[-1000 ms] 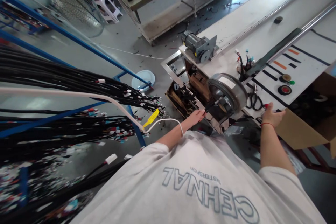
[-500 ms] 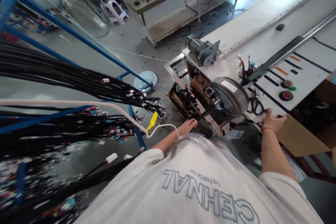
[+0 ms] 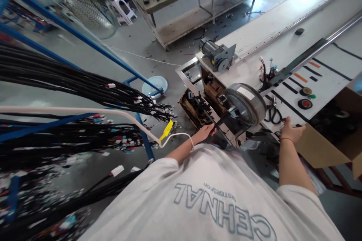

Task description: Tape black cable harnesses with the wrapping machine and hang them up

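My left hand is closed at the end of a black strip that looks like tape. The strip runs up toward a small roll beside a large grey wheel on the end of the metal frame. My right hand rests at the edge of the white worktable, thumb apart from the fingers, nothing plainly held. Black-handled scissors lie just beyond it. A cardboard box with dark rolls inside stands against that hand, its flap near the fingertips.
Bundles of black cables with white connectors hang on a blue rack at my left. A white cord with a yellow tag crosses to my body. A motor sits on the conveyor end. Tape rolls lie on the worktable.
My left hand has moved slightly right and up, closer to the frame, along the black strip. The right hand stays at the table edge. The view has shifted a little.
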A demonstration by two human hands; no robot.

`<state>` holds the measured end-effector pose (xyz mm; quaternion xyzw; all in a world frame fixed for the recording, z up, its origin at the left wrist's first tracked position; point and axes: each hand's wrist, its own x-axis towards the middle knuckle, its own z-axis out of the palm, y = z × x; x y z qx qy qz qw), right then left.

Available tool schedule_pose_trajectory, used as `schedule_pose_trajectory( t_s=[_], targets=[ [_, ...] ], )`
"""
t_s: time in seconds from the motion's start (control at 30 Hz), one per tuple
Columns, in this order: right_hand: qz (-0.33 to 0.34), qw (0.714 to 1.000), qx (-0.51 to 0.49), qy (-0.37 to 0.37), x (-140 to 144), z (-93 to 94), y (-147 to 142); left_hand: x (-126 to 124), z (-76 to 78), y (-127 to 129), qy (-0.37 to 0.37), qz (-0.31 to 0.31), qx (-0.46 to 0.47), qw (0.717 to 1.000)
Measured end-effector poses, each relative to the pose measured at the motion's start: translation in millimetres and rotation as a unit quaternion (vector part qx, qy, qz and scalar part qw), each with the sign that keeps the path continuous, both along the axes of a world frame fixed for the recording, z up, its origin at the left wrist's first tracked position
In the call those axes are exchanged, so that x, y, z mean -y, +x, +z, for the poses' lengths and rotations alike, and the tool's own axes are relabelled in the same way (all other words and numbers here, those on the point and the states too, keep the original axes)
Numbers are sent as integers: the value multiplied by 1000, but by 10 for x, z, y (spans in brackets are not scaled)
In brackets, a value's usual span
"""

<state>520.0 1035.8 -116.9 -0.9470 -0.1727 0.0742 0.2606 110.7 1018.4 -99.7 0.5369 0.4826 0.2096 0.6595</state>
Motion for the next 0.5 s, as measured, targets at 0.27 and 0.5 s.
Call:
schedule_pose_trajectory(
  t_s=[0.27,0.5],
  targets=[
    [-15,1000,-11,1,-5,18,-6,-289,-74,432,-151,50,109,981],
    [-23,999,-12,20,-10,25,-11,-511,-157,500,-231,115,113,959]
  ],
)
